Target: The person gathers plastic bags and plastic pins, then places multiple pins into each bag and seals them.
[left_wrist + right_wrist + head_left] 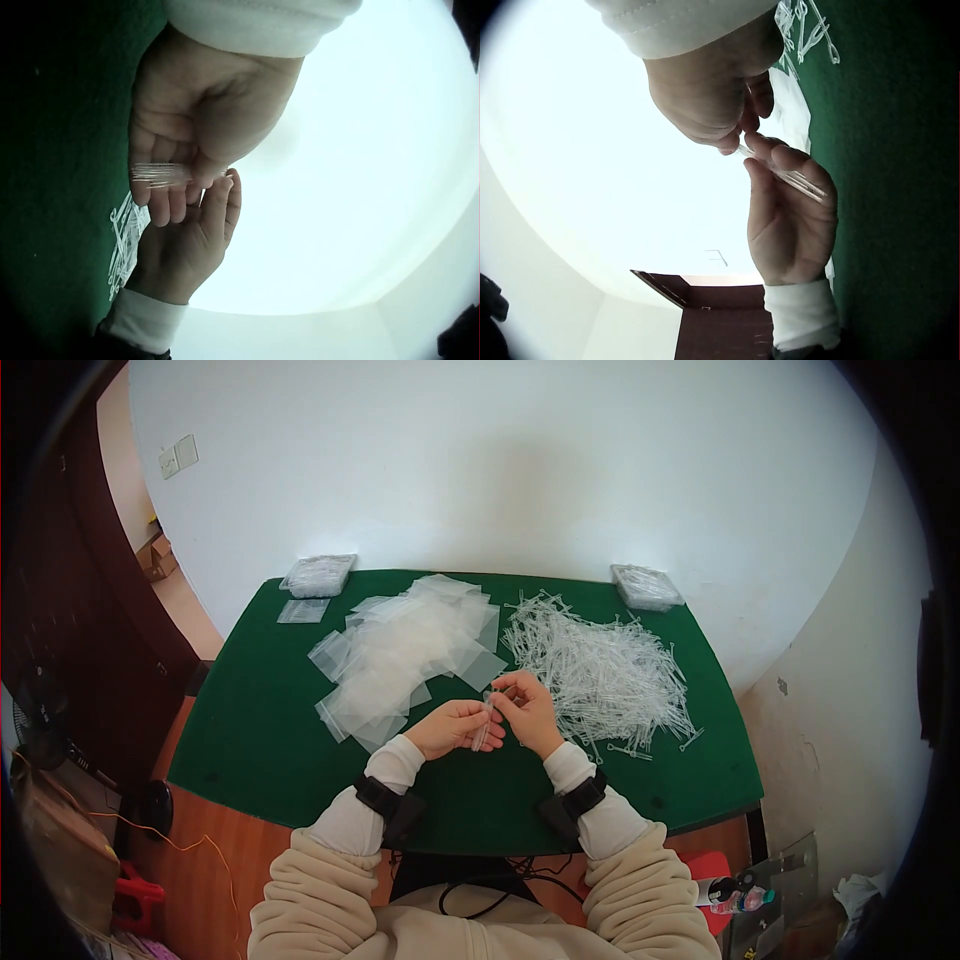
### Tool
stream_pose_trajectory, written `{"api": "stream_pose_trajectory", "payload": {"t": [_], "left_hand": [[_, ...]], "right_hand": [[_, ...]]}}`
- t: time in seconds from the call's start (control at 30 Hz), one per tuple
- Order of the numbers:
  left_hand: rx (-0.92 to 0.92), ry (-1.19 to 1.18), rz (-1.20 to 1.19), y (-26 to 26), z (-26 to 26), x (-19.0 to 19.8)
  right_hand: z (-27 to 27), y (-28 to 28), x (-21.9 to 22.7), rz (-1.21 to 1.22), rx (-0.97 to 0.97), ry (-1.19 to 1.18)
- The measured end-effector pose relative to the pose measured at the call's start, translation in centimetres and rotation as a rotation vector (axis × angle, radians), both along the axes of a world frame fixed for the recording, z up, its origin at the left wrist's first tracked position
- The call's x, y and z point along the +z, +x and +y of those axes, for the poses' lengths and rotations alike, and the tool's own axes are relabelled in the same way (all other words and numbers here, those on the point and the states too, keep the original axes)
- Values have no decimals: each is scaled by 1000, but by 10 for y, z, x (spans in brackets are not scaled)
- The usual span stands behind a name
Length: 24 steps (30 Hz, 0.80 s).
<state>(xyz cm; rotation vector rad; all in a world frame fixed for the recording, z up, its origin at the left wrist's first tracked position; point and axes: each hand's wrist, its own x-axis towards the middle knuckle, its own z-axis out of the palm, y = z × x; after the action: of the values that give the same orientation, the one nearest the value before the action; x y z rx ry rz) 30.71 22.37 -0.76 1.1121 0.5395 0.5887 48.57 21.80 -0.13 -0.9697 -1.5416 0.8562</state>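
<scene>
My left hand (448,728) holds a small bundle of thin clear plastic sticks (159,175) across its fingers, with the thumb pressed over them. At the upper end of this bundle, my right hand (530,712) pinches with curled fingers and thumb; its fingertips partly hide that end. In the right wrist view the sticks' free ends lie along the left fingers (819,180). Just beyond the right hand spreads a large heap of clear plastic sticks (600,670), several with looped ends. A pile of clear zip bags (400,650) lies beyond the left hand.
At the table's back corners stand two clear boxes, one on the left (318,576) and one on the right (646,588). A filled flat bag (303,611) lies before the left one. Green cloth (260,730) covers the table, which meets a white wall (400,460).
</scene>
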Motion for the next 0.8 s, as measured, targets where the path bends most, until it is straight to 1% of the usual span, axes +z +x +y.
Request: {"api": "stream_pose_trajectory", "payload": {"t": [0.07, 0.17, 0.23, 0.33, 0.37, 0.47, 0.5, 0.6, 0.63, 0.73, 0.8], "left_hand": [[-17, 37, 3, 0, 1, 0], [-12, 104, 36, -1, 1, 1], [-9, 137, 52, 0, -2, 8], [70, 257, 127, 2, -10, 17], [69, 257, 127, 2, -9, 16], [76, 374, 194, 2, -5, 10], [77, 374, 194, 1, -3, 7], [42, 491, 266, -1, 0, 6], [41, 491, 265, -1, 0, 5], [64, 459, 269, -1, -2, 6], [63, 435, 258, -2, -2, 4]], "right_hand": [[2, 0, -2, 50, 45, 8], [6, 0, -10, 55, 55, 45], [7, 1, -11, 57, 59, 64], [7, 1, -13, 38, 62, 91], [7, 1, -12, 38, 61, 91], [4, 2, -9, -18, 58, 44], [3, 2, -8, -18, 59, 44], [1, 2, -5, -48, 80, 74], [2, 2, -5, -48, 79, 74], [4, 5, -5, -163, 92, 175], [5, 6, -4, -178, 106, 190]]}}
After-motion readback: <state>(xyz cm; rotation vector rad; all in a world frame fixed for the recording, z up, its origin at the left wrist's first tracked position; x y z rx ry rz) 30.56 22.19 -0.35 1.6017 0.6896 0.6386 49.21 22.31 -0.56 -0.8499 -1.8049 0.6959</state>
